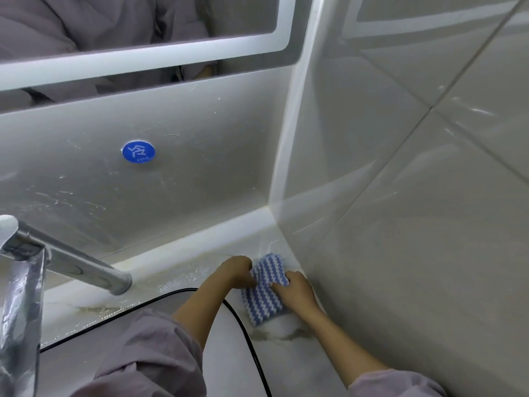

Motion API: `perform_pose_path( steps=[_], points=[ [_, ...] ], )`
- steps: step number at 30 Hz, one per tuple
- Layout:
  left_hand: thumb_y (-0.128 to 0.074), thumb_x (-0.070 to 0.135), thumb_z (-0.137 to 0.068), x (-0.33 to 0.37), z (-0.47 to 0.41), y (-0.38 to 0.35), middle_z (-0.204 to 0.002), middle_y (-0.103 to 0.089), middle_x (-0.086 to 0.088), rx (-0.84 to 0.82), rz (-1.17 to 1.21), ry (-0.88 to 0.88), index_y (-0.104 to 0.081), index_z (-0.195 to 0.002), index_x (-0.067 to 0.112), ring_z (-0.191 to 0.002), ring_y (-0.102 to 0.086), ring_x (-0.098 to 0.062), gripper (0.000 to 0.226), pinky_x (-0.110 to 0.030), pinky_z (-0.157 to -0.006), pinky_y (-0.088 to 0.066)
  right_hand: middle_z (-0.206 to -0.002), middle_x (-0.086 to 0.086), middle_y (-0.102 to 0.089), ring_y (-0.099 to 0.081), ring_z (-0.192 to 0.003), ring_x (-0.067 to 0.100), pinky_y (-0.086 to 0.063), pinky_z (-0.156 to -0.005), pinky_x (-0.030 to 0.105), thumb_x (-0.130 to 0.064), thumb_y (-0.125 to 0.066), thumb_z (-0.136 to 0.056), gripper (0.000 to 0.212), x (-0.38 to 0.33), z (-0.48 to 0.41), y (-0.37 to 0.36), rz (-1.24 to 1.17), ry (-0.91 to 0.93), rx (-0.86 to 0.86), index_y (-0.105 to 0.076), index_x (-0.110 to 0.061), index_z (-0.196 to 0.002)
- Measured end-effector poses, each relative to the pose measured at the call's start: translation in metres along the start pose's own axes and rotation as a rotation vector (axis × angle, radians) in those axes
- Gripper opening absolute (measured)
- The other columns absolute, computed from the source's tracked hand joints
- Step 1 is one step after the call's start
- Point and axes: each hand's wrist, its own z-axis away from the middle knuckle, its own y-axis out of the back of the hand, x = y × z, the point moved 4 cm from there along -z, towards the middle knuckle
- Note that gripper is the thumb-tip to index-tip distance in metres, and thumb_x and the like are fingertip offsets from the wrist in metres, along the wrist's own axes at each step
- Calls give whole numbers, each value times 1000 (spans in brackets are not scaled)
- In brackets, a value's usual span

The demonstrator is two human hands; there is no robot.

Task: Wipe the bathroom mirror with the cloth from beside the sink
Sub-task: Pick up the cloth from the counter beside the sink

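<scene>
Showing, head view: blue-and-white zigzag-striped microfibre cloth (264, 287) on the white marble-look countertop (286, 333), R of the black-rimmed white sink basin (229, 356), near the glossy tiled side wall (415, 224) & well below the wall mirror (86, 30) w/ frosted white light band. L hand (236, 272) & R hand (294, 290) each grip the cloth w/ curled fingers, far end bunched btwn them, near end flat on the counter. Chrome tap (71, 259) at frame L; round blue "COLD" sticker (138, 151) on back wall, below the mirror.
</scene>
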Motion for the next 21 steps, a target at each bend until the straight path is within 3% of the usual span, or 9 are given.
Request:
perform_pose_path(
  steps=[3,7,10,13,15,18,21],
  points=[
    [-61,30,-85,1,13,12,-80,-49,-1,62,271,-33,-51,-87,12,-72,-46,-14,21,-23,-61,-37,-96,-10,-63,-58,-81,-1,-44,-65,16,-34,-61,-88,13,-10,6,12,-211,38,-47,-57,-29,-99],
    [-64,19,-81,-1,44,42,-85,-55,-4,244,581,-67,-52,-79,17,-74,-51,-14,12,-28,-65,-44,-116,-8,-64,-63,-103,10,-52,-91,31,-29,-67,-87,39,-35,19,32,-457,78,-118,-53,-28,-124],
    [-67,10,-80,0,76,66,-86,-61,-7,341,828,-110,-56,-84,15,-81,-59,-21,13,-39,-77,-52,-110,-4,-68,-66,-99,13,-55,-85,28,-22,-70,-86,36,-60,32,48,-601,116,-120,-57,-24,-119],
    [-72,11,-81,3,106,82,-102,-69,-6,389,1020,-189,-61,-108,14,-95,-66,-21,30,-38,-87,-55,-102,1,-72,-70,-90,17,-56,-74,25,-18,-72,-85,25,-85,48,62,-727,123,-121,-64,-18,-108],
    [-74,13,-79,8,129,88,-105,-72,-6,398,1150,-270,-62,-115,13,-99,-68,-23,38,-33,-84,-56,-102,6,-73,-71,-90,21,-56,-74,27,-16,-72,-84,23,-101,63,72,-808,142,-134,-65,-13,-106],
    [-77,22,-71,15,165,90,-103,-74,-3,404,1290,-368,-65,-109,13,-99,-69,-21,41,-21,-73,-55,-108,11,-71,-69,-96,26,-56,-79,32,-13,-70,-85,29,-123,88,81,-928,176,-171,-63,-6,-112],
    [-75,26,-69,19,201,88,-108,-72,-4,477,1311,-434,-64,-113,12,-103,-68,-20,48,-25,-81,-54,-111,13,-70,-68,-99,27,-57,-82,33,-13,-69,-86,32,-140,118,84,-998,218,-215,-61,-3,-115]
  ],
)
